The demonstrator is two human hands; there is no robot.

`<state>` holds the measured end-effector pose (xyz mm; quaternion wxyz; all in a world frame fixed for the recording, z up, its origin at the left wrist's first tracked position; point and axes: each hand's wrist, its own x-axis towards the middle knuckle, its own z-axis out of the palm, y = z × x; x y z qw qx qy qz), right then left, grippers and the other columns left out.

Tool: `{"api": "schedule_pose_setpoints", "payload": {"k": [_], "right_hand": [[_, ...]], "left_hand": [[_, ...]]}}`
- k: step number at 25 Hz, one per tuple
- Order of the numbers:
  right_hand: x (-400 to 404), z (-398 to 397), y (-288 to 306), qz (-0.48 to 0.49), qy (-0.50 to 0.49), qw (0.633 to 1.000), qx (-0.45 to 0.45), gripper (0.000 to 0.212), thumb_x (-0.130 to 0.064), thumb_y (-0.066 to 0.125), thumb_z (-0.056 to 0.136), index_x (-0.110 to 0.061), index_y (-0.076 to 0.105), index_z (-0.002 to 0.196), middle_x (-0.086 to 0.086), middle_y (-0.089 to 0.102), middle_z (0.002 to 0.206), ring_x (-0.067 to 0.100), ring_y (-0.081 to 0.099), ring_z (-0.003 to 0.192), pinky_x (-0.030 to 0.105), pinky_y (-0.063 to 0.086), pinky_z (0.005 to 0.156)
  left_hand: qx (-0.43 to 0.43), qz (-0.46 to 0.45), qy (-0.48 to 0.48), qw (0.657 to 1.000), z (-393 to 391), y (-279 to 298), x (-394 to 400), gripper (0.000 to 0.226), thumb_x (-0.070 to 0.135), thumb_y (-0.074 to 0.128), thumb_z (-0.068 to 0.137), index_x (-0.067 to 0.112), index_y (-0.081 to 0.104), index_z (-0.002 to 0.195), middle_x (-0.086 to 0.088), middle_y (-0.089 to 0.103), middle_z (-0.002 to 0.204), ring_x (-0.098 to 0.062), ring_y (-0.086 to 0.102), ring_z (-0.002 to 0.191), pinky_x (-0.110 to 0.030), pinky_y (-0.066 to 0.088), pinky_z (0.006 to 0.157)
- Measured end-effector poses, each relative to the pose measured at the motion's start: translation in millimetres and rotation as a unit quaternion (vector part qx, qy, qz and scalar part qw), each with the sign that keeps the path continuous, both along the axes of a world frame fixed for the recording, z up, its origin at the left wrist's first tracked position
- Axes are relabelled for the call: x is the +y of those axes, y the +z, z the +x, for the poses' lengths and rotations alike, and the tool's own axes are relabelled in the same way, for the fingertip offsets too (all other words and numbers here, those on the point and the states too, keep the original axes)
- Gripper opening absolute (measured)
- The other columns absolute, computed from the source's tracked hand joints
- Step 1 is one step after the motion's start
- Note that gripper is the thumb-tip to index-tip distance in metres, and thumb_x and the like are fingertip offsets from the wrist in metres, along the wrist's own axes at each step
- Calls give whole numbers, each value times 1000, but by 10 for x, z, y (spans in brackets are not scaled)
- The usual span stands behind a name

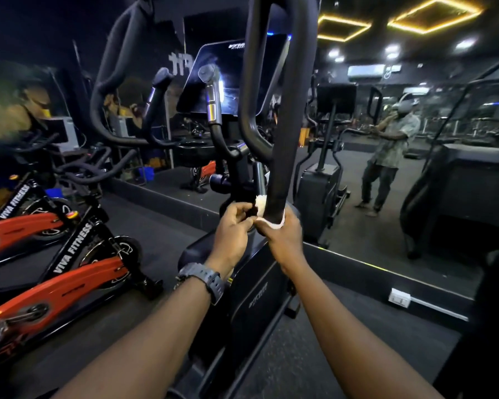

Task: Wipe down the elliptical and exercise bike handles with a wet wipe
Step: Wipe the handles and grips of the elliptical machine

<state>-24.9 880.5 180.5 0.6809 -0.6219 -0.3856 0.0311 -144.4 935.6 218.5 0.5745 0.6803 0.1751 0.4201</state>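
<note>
Wet wipe (271,223) wrapped around base of elliptical handle (280,110). Right hand (283,240) grips wipe around handle; left hand (234,226) pinches loose end. Risk: wipe bunches or tears, foam stays half-cleaned.

Both hands work in a tight spot at the foot of the black elliptical handle (283,116): the left hand (232,226) sits just left of it, the right hand (283,237) just behind and below. A steel post (260,177) and the curved inner grip (216,131) crowd the left side, with the console screen (234,79) above them. Right of the handle the air looks open up to what seems a mirror wall (415,139). Two orange exercise bikes (55,283) block the far left floor.
</note>
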Motion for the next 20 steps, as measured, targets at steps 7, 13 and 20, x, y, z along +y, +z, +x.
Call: {"api": "schedule_pose_setpoints", "payload": {"k": [7, 13, 20], "right_hand": [[80, -64, 377, 65, -19, 996, 57, 31, -17, 84, 76, -14, 68, 102, 4, 74, 91, 16, 71, 84, 30, 56, 73], [107, -222, 358, 18, -61, 997, 48, 37, -21, 87, 70, -9, 70, 100, 11, 75, 91, 24, 73, 87, 46, 59, 81], [8, -451, 476, 8, -45, 997, 66, 44, -49, 76, 79, -7, 69, 94, 9, 70, 79, 17, 66, 73, 37, 54, 70]], "left_hand": [[-43, -54, -64, 996, 66, 4, 94, 26, 2, 42, 100, 14, 56, 119, 5, 61, 111, -4, 58, 105, -17, 46, 93], [2, -53, -99, 994, -46, -12, 228, 20, 26, 46, 90, 35, 58, 104, 10, 63, 112, -11, 58, 112, -36, 41, 109], [-14, -92, -167, 982, -41, -63, 98, 36, 45, 48, 86, 33, 67, 114, 7, 70, 117, -10, 61, 116, -41, 42, 108]]}}
